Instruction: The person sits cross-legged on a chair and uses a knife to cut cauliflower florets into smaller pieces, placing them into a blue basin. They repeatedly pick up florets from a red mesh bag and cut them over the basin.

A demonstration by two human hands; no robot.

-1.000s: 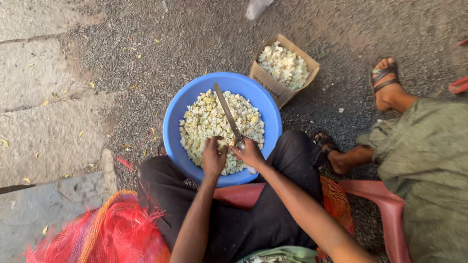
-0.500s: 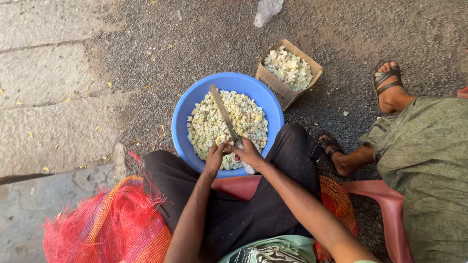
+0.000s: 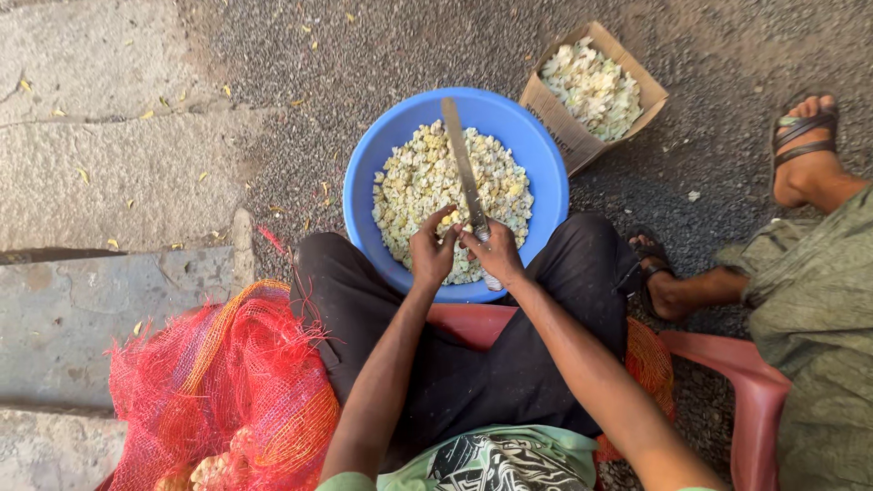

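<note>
The small pale piece pinched between the hands is too small to identify. The knife handle is concealed inside the right hand. The red mesh sack, left of the left forearm, and the neighbouring person's green garment, right of the hands, are cropped by the frame edges.

The basin sits on the ground between the person's knees, filled with kernels. Both hands meet above its near edge: the left hand just left of the right hand, whose knife reaches out over the kernels. A cardboard box stands behind the basin to the right. A mesh sack lies left of the person's leg.
</note>
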